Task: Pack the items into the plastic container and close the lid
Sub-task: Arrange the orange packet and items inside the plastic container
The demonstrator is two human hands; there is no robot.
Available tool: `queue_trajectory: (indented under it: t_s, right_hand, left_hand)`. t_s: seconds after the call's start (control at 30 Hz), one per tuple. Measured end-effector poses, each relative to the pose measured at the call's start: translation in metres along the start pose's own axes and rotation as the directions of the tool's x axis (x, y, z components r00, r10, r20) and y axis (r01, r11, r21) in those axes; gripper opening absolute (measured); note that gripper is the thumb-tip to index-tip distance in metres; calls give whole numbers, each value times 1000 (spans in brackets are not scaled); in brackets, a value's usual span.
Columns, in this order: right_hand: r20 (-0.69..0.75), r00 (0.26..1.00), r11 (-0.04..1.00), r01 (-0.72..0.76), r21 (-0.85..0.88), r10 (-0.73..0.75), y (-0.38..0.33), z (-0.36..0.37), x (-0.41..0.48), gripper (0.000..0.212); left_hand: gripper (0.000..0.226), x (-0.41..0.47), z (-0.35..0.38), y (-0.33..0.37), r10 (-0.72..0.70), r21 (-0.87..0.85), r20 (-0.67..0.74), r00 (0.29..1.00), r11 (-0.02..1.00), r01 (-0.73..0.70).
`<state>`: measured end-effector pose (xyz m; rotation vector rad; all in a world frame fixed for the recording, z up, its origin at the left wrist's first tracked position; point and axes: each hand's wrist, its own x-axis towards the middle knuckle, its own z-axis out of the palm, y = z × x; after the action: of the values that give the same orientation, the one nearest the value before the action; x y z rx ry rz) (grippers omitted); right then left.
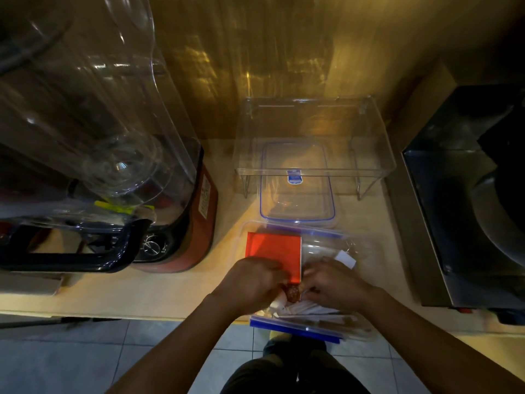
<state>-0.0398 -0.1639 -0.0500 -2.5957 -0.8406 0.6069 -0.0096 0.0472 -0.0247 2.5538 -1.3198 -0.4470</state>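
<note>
Down at the front edge of the wooden counter (pixel 159 294), we have both hands inside the clear plastic container (pixel 360 251), which sits open with its blue clips showing at the near and far rims. Our left hand (pixel 250 282) is curled over the near left part of the container, its fingers closed around a small brown item (pixel 293 292) that shows between the two hands. Our right hand (pixel 332 285) meets it from the other side, fingers bent and pinching at the same brown item; how firmly either hand grips we cannot tell, since the knuckles hide the fingertips. Beneath the hands lie some pale, whitish items (pixel 301 309), blurred and hard to name. A red flat packet (pixel 272 253) lies in the far left part of the container, partly under our left hand, and a small white tag (pixel 345 258) lies in the far right part, just beyond our right hand.

Just beyond the container, the lid (pixel 297 183), clear with a blue rim, rests flat on the counter, its far half tucked under a clear acrylic stand (pixel 312 143). To the left stands a blender (pixel 176 217) with a red base and a big clear cover. At the right edge sits a dark metal appliance (pixel 466 211).
</note>
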Motion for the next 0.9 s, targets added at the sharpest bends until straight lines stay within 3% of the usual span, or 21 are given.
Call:
queue_trajectory:
  t_s: [0.1, 0.23, 0.37, 0.47, 0.57, 0.67, 0.77, 0.83, 0.9]
  right_hand:
    - [-48, 998, 997, -27, 73, 30, -2, 0, 1, 18]
    - [-28, 995, 982, -86, 169, 92, -6, 1, 0, 18]
    - [-11, 992, 976, -119, 184, 123, -8, 2, 0, 19]
    - [1, 991, 973, -129, 193, 132, -10, -1, -2, 19]
    - [-2, 986, 964, -162, 211, 166, -8, -2, -7, 16]
    - [-8, 972, 948, -227, 222, 234, -5, -2, -10, 17]
    - [-74, 971, 970, -218, 110, 226, -3, -2, -12, 21]
    - [-148, 960, 971, -237, 23, 238, 0, -3, -12, 25]
    - [-198, 919, 940, -339, 37, 340, 4, -3, -13, 24]
  left_hand:
    - [31, -9, -1, 1, -67, 4, 150, 986, 998, 67]
    - [40, -3, 2, 9, -231, 192, 301, 925, 965, 179]
    - [24, 8, 4, 19, -174, 357, 312, 934, 932, 55]
    - [23, 10, 2, 12, -63, 337, 325, 944, 940, -53]
    - [35, 8, -8, 3, -42, 151, 271, 962, 989, 0]
    - [33, 15, -20, 3, -77, -40, 39, 996, 996, 79]
    - [35, 40, -28, 9, -120, -25, -157, 980, 993, 117]
    - [37, 56, -26, 16, -160, 29, -186, 969, 985, 168]
    - [36, 67, -20, 24, -170, 105, -192, 967, 976, 193]
